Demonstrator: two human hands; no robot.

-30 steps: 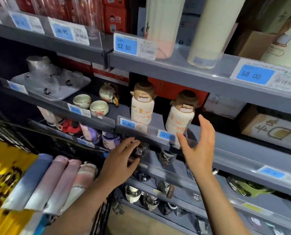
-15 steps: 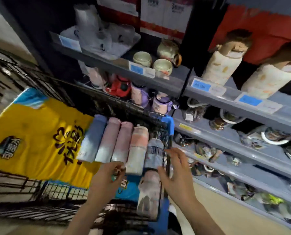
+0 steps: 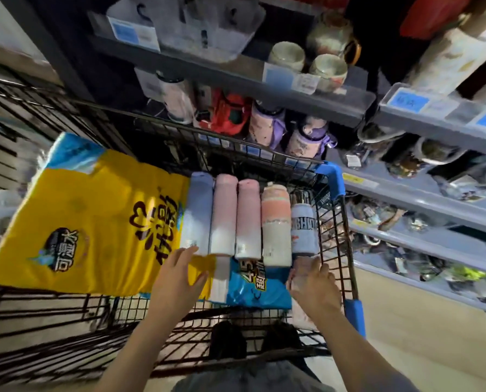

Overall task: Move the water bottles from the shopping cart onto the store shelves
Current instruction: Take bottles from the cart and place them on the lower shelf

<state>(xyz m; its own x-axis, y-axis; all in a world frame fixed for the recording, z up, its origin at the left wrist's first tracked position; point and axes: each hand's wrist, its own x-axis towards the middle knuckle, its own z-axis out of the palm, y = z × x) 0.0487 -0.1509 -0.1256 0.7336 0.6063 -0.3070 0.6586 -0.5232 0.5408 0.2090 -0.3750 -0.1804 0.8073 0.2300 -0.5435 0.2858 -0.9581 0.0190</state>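
Grey store shelves (image 3: 423, 199) flank the black wire shopping cart (image 3: 335, 222), where the right hand (image 3: 315, 287) curls round a pale pink water bottle (image 3: 300, 281) and should lift it straight up, while the left hand (image 3: 176, 275) hovers slack-fingered beside it.

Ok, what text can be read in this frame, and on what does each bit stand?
"可湿水": round badge on the yellow pack in the cart.
"心相印", probably: large dark characters on the same pack.
"45": the pack's blue end.
Block letters on the grey-blue bottle: no whole word legible.
Blue shelf price tags: blurred.
Barcode stickers on the bottles: too small.
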